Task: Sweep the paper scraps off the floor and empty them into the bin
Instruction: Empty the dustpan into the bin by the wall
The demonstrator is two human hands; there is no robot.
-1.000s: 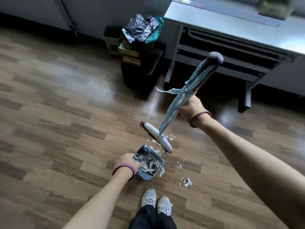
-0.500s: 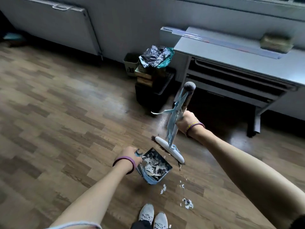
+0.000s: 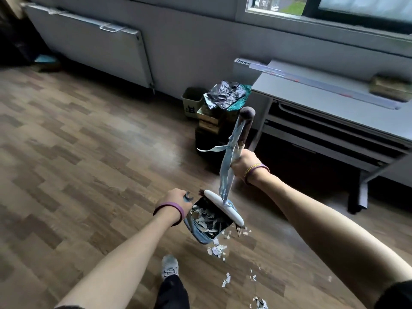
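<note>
Left hand (image 3: 176,197) wrapped tight round dustpan (image 3: 206,224) handle, pan full of paper scraps (image 3: 207,219), tilted. Right hand (image 3: 245,162) fisted on broom (image 3: 225,209) stick. Risk: more tilt dumps scraps. Loose bits (image 3: 217,250) on floor (image 3: 89,175); bin (image 3: 192,101) by wall.

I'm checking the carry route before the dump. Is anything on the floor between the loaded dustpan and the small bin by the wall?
Nothing visible blocks it. Bare wood floor lies between the dustpan and the bin; the stacked boxes stand just right of the bin.

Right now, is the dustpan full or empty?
Partly full: the dustpan in the left hand holds a heap of paper scraps.
</note>
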